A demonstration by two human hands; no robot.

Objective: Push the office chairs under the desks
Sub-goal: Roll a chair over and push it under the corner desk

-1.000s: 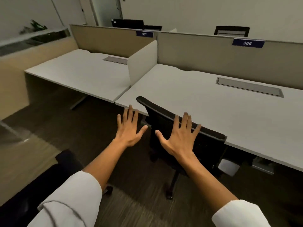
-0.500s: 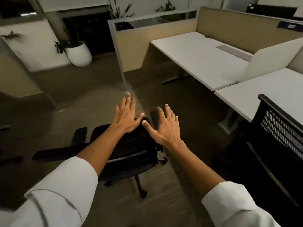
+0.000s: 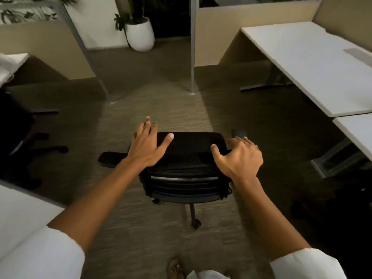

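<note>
A black mesh office chair (image 3: 189,160) stands in the aisle right in front of me, its backrest towards me and its seat facing away. My left hand (image 3: 148,146) lies on the backrest's top left corner, fingers straight and apart, thumb across the top edge. My right hand (image 3: 239,156) curls over the top right corner, fingers bent around the edge. A white desk (image 3: 314,63) runs along the right, and a second desk (image 3: 356,129) adjoins it nearer to me. The chair is apart from both desks.
A second dark chair (image 3: 18,137) stands at the left and a dark chair shape (image 3: 342,208) at the lower right. Beige partitions with metal posts (image 3: 192,47) flank a gap ahead, with a white plant pot (image 3: 141,35) beyond. Another white desk corner (image 3: 20,210) shows at the lower left.
My view has swung left, away from the chair tucked at the right desk. Both hands have come down onto the backrest of the chair in the aisle, which now stands centred before me.
</note>
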